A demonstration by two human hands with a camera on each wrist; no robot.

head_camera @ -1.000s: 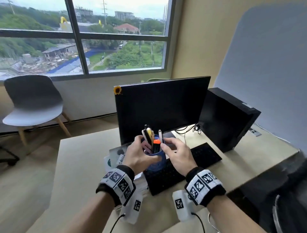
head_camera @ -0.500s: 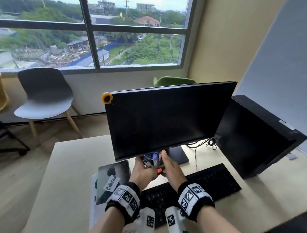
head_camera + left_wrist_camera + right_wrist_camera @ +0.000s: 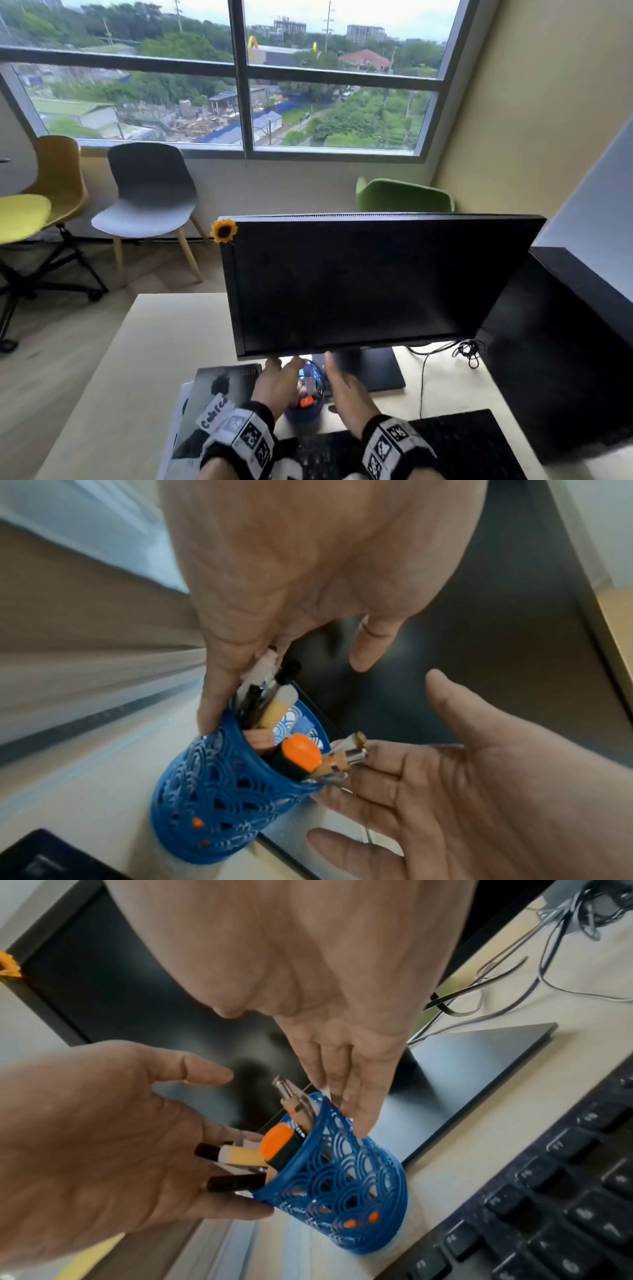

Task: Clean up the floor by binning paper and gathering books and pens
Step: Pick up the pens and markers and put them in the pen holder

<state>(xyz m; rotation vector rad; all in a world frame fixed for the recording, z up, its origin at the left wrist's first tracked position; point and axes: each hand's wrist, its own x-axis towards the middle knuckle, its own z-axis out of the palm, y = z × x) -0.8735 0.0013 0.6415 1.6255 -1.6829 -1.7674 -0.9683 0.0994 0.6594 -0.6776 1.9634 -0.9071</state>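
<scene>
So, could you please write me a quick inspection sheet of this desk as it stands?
Surface: pale desk, bare at its left.
Job's things: blue pen holder stands upright before the monitor base, filled with pens and an orange-capped marker; books lie stacked beside it.
Clutter: nothing seen.
Grippers: left hand and right hand flank the holder, fingers straight.
Cables: black leads coiled behind the keyboard.
Surroundings: monitor, computer tower, chairs, window.

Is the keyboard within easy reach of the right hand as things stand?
Probably yes: the right hand is open beside the pen cup, and the keyboard lies just by its wrist, uncovered.
</scene>
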